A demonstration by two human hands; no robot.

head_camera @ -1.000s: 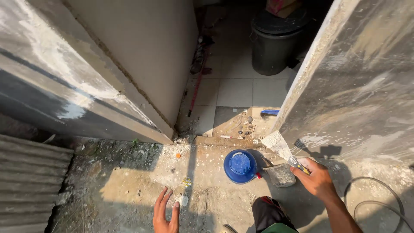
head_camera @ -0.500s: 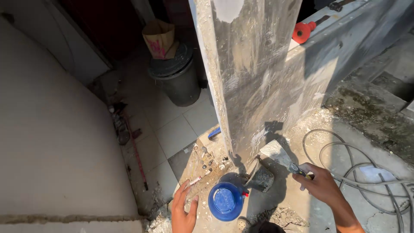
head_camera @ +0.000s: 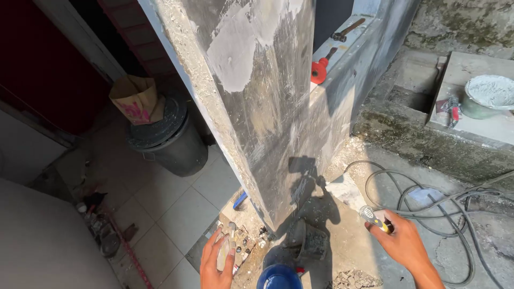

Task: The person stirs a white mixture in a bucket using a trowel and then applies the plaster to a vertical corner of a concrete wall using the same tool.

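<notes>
R hand is clenched on a yellow-black tool handle, held just above the floor. L hand is curled loosely by rubble, grip on anything not discernible. Blue lid is seen btwn both. Pillar plaster is judged patchy: skim part-applied, edge left rough. Further off, a plaster tub is set on a ledge.

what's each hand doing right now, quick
Left hand: open, fingers spread, resting on the rubble-strewn floor, holding nothing.
Right hand: closed around a tool handle with a yellow and black grip.
</notes>
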